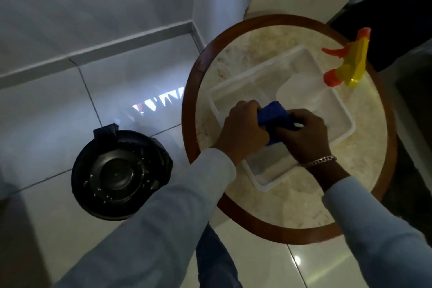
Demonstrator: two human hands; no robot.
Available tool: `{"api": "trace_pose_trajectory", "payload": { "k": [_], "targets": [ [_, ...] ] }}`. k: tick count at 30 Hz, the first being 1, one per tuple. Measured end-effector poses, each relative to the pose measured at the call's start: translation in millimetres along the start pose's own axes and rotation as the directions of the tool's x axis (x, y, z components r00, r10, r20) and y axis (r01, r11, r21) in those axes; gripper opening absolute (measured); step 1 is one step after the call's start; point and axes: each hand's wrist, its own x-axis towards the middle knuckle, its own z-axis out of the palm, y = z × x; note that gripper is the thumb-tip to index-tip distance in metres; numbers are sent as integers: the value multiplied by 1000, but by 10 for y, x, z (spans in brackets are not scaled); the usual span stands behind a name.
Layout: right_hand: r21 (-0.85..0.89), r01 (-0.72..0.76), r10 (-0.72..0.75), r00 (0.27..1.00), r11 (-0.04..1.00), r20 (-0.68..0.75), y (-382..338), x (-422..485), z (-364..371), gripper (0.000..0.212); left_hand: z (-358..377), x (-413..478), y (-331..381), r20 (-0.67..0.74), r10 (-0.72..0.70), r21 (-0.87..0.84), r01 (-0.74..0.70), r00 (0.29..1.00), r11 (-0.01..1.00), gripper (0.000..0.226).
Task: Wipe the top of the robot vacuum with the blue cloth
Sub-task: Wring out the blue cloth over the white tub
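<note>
A spray bottle (pixel 346 65) is standing in the white tray (pixel 343 133) on the round bench (pixel 364 170). Left hand (pixel 243 128) and right hand (pixel 304 133) are both clutching the bunched blue cloth (pixel 274 116) over it. The black robot vacuum (pixel 120 174) is sitting on the tiled floor (pixel 46 112), glossy.

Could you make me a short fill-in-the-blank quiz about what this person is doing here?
1. Both hands, left hand and right hand, hold a cloth coloured ____.
2. The hands are above a white ____ on the round table.
3. The black robot vacuum sits on the ____.
4. The spray bottle has a yellow and ____ head.

Missing words: blue; tray; floor; orange
</note>
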Motion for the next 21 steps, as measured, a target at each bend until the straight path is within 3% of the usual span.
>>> {"api": "trace_pose_trajectory", "payload": {
  "k": [3, 6, 8, 10, 13, 15, 18, 21],
  "targets": [
    [54, 187, -189, 982, 981, 31, -351, -94, -69, 32, -264, -277, -61, -98, 22, -249, -46, 995, 967, 17],
    [251, 327, -328, 944, 911, -41, -757, -288, 9, 45, -610, -601, -210, -232, -74, -458, -42, 970, 888, 25],
    [475, 291, -301, 952, 831, -56, -1013, -488, 220, 59, -850, -858, -398, -275, -185, -598, -17, 943, 801, 31],
    [668, 169, -258, 966, 725, 36, -1239, -694, 518, 66, -1054, -1131, -632, -295, -276, -717, -21, 915, 696, 27],
    [723, 34, -282, 933, 690, 225, -1450, -945, 1037, 58, -1266, -1506, -1039, -308, -376, -801, -25, 874, 599, 26],
    [651, -3, -294, 891, 759, 346, -1528, -1077, 1406, 48, -1330, -1712, -1362, -327, -409, -786, -5, 852, 619, 29],
    [578, -92, -254, 834, 811, 489, -1495, -1198, 1906, 39, -1362, -1940, -1812, -425, -431, -686, 28, 796, 727, 26],
    [515, -59, -230, 847, 855, 479, -1380, -1268, 2333, 36, -1338, -2091, -2250, -472, -432, -592, 87, 768, 801, 38]
  ]
}}
